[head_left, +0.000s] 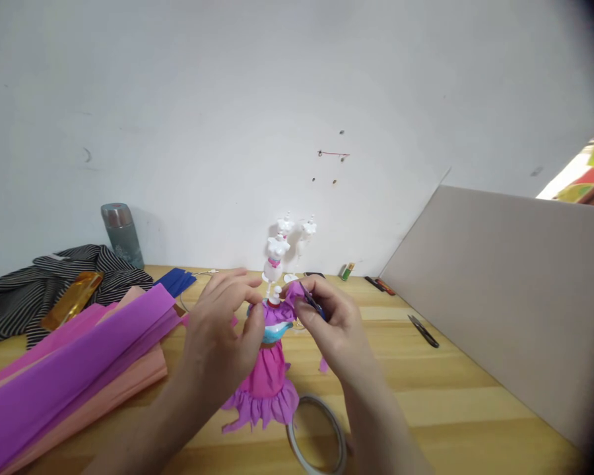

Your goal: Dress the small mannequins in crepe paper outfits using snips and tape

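Observation:
A small white doll mannequin wearing a pink and purple crepe-paper dress (pixel 270 379) stands on the wooden table (pixel 450 396). My left hand (pixel 218 336) wraps round its waist, fingers closed on the bodice. My right hand (pixel 334 323) pinches a purple paper piece (pixel 293 298) at the mannequin's shoulder, together with a small dark tool I cannot make out.
Two more white mannequins (pixel 280 254) stand behind by the wall. Rolls of purple and pink crepe paper (pixel 74 369) lie at the left, beside striped cloth (pixel 44 284) and a grey flask (pixel 122 234). A tape ring (pixel 317 439) lies in front. Small scissors (pixel 423 330) lie near a grey board (pixel 515 297).

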Available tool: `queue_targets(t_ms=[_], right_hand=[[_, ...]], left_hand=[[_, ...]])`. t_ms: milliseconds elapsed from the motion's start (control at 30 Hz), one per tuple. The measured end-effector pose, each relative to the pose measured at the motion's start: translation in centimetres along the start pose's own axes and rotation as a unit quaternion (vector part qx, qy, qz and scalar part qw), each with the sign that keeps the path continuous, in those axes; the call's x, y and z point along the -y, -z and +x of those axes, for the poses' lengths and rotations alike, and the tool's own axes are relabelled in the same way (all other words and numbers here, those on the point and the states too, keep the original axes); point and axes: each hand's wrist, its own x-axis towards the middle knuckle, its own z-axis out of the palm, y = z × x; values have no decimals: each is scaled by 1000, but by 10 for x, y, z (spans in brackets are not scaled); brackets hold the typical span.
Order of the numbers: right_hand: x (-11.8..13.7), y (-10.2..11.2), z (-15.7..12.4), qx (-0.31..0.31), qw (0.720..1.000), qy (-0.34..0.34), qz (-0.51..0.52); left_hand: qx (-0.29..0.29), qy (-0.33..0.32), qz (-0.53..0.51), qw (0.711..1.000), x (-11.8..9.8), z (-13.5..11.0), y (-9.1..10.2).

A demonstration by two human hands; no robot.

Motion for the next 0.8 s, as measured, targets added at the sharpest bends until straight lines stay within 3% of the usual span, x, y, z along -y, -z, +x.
queue_targets(t_ms=[267,500,700,800], right_hand=[[-1,-2,1,-22,998,-24,46],[0,-2,1,-14,992,-78,97],[-4,-3,1,-20,985,-96,140],[-11,-3,2,-23,977,-112,181]], left_hand=[[28,40,-1,999,-2,-2,4],[47,17,-40,998,-6,2,-1],[95,92,-126,983,1,4,-1],[98,97,-156,978,7,4,2]])
